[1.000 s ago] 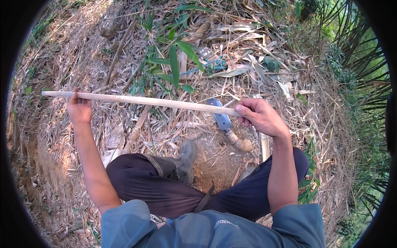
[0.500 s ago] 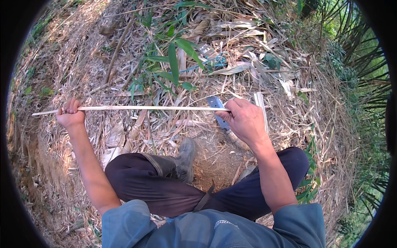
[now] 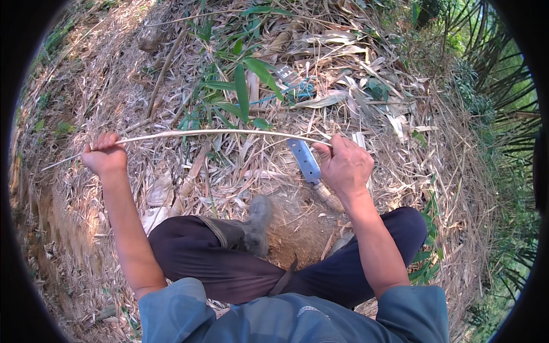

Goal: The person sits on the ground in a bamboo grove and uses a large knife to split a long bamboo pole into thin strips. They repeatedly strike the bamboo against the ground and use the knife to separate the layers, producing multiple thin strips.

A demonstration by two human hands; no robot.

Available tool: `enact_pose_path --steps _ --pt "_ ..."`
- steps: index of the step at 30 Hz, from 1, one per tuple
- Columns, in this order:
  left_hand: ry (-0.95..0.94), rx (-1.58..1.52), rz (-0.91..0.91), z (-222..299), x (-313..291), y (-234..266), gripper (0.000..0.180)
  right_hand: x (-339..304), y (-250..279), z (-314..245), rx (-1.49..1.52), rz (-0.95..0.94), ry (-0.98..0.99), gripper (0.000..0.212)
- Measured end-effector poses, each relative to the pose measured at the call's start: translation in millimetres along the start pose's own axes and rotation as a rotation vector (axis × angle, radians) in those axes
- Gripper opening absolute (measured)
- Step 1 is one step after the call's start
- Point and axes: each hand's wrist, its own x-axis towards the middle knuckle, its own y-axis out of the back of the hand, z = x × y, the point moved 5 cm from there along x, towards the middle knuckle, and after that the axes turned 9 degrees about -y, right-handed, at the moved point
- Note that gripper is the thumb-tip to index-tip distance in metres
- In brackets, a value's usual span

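Note:
A long thin pale strip, likely split bamboo (image 3: 214, 131), spans between my two hands and bows upward in the middle. My left hand (image 3: 106, 153) is closed around it near its left end, and a short tail sticks out past the fist. My right hand (image 3: 347, 164) pinches the right end between thumb and fingers. Just left of my right hand a cleaver-like knife (image 3: 305, 162) lies on the ground, its grey blade with holes pointing away from me and its wooden handle (image 3: 329, 197) toward me.
Dry leaves and straw (image 3: 171, 188) cover the ground. Green leafy shoots (image 3: 241, 88) stand ahead, beside a tangle of blue cord (image 3: 303, 88). A pale split piece (image 3: 358, 140) lies behind my right hand. My boot (image 3: 260, 226) rests by bare soil.
The strip was straight and now bends into an arch. My left hand has shifted slightly right and my right hand slightly outward, uncovering more of the knife.

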Motion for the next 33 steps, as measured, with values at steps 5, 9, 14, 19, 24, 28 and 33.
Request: enact_pose_path --steps 5,9,14,19,24,28,33 --pt "-0.118 0.08 -0.057 -21.0 -34.6 -38.9 0.039 5.9 -27.0 12.1 -0.143 -0.268 -0.289 0.057" --pt "-0.169 0.148 -0.07 -37.0 -72.9 -63.2 0.032 8.9 -46.0 24.7 -0.076 -0.37 -0.392 0.06" --pt "-0.227 0.285 -0.182 -52.8 -113.1 -79.2 0.02 6.3 -66.4 46.9 -0.033 -0.383 -0.467 0.069" --pt "-0.235 0.347 -0.246 -57.2 -139.9 -84.8 0.02 2.8 -81.3 57.4 -0.06 -0.485 -0.522 0.071" --pt "-0.243 0.36 -0.263 -64.9 -161.4 -90.6 0.02 2.5 -89.4 64.8 -0.066 -0.548 -0.574 0.071" --pt "-0.153 0.248 -0.236 -65.2 -125.9 -80.0 0.019 8.4 -92.9 75.2 -0.013 -0.63 -0.375 0.064" --pt "0.103 0.207 0.084 -30.0 3.8 4.9 0.023 34.3 -30.0 26.1 0.187 -0.484 -0.127 0.05"
